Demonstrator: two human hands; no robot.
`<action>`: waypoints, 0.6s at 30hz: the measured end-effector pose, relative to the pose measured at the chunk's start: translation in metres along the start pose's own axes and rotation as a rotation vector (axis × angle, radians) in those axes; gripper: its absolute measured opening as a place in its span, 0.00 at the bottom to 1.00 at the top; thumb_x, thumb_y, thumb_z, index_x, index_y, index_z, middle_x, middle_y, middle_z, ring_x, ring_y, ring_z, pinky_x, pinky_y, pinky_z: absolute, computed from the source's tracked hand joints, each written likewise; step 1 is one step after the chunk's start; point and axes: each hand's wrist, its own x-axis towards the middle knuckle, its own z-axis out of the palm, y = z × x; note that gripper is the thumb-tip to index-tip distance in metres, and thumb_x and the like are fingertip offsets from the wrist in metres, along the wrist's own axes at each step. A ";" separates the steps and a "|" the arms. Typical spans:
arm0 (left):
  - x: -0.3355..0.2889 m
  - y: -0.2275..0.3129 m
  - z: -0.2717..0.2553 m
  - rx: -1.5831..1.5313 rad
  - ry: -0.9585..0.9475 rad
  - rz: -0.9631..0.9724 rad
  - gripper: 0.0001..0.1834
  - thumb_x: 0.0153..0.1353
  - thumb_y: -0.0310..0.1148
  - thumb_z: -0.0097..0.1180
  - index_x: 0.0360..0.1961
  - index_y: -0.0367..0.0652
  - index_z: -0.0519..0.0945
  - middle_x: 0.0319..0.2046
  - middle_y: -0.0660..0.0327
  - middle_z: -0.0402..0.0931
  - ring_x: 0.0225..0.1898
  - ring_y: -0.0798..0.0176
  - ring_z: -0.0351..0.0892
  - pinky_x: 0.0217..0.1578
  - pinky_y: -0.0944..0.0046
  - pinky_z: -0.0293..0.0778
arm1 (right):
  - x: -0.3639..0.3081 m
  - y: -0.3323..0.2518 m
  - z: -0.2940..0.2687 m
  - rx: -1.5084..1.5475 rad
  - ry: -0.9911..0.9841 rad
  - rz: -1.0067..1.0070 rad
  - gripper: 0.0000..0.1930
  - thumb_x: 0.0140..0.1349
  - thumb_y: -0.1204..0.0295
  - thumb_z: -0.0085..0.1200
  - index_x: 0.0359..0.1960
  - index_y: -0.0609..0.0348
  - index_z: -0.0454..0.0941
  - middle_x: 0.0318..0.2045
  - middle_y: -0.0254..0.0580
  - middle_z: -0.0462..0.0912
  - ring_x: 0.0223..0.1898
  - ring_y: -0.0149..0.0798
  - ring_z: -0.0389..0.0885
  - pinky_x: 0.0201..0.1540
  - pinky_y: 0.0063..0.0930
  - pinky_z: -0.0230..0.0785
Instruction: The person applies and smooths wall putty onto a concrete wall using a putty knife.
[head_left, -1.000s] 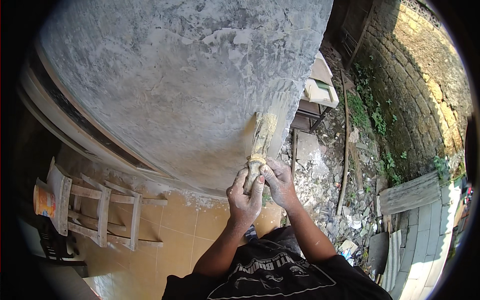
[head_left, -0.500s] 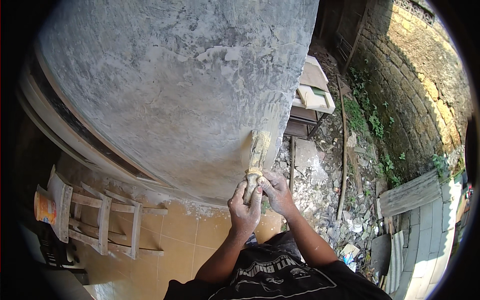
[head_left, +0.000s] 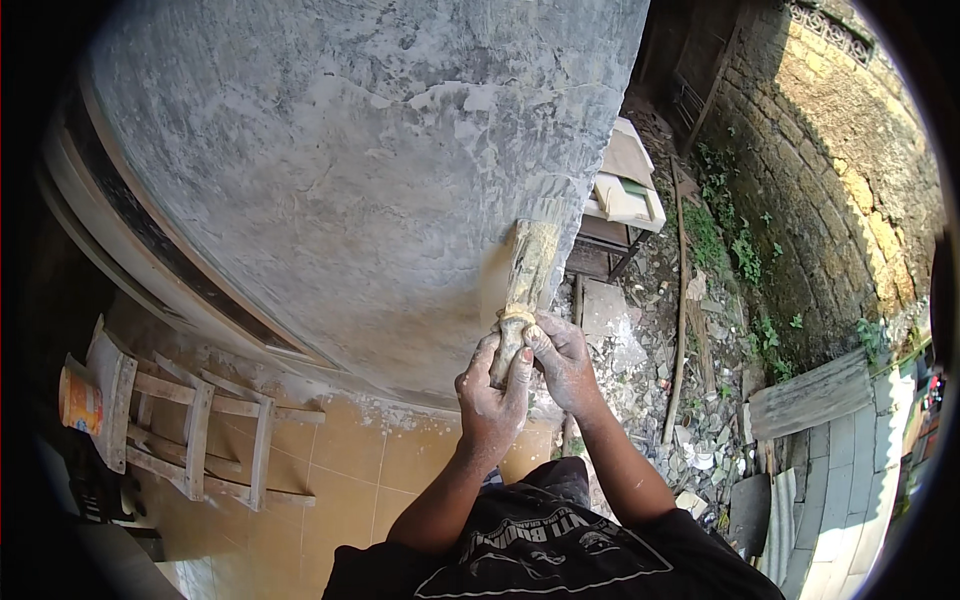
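Note:
A putty knife, its blade smeared with pale filler, lies against the grey plastered wall close to the wall's right edge. My left hand wraps around its short handle from below. At the right side of the handle, near the base of the blade, my right hand grips it too. Whitish dust coats the fingers of both hands. Pale streaks of filler mark the wall around and above the blade.
To the left a wooden stand rests on orange floor tiles, with an orange bucket at its end. Rubble, a long pole and a small table lie beyond the wall's edge. A mossy block wall rises at right.
Both hands have pushed the putty knife a little way up along the wall's edge. The grip on it stays the same, and the whole view has shifted slightly.

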 end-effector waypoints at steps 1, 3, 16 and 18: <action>-0.005 -0.001 0.001 0.002 0.012 0.005 0.10 0.60 0.27 0.52 0.40 0.30 0.73 0.29 0.59 0.75 0.31 0.72 0.71 0.34 0.69 0.70 | -0.007 -0.002 0.001 0.082 0.013 0.108 0.15 0.63 0.72 0.47 0.47 0.70 0.73 0.37 0.41 0.79 0.38 0.28 0.75 0.44 0.21 0.67; -0.015 -0.017 0.003 0.024 0.024 0.042 0.11 0.59 0.26 0.53 0.40 0.31 0.73 0.29 0.55 0.76 0.30 0.67 0.75 0.33 0.66 0.71 | -0.022 0.021 0.000 0.042 0.052 0.099 0.14 0.64 0.71 0.47 0.46 0.70 0.73 0.38 0.40 0.78 0.38 0.28 0.74 0.44 0.22 0.67; -0.018 -0.033 0.014 0.013 0.004 -0.029 0.10 0.59 0.27 0.53 0.40 0.32 0.73 0.27 0.52 0.77 0.28 0.64 0.77 0.29 0.65 0.72 | -0.018 0.014 -0.013 -0.058 0.068 0.161 0.14 0.63 0.69 0.48 0.43 0.69 0.75 0.33 0.38 0.80 0.34 0.25 0.74 0.37 0.20 0.67; -0.012 -0.020 0.018 -0.032 0.016 -0.047 0.09 0.59 0.27 0.52 0.39 0.33 0.73 0.26 0.52 0.76 0.28 0.64 0.77 0.29 0.65 0.72 | -0.014 0.005 -0.013 -0.010 0.064 0.140 0.14 0.63 0.69 0.49 0.43 0.70 0.75 0.34 0.40 0.80 0.36 0.26 0.74 0.39 0.20 0.67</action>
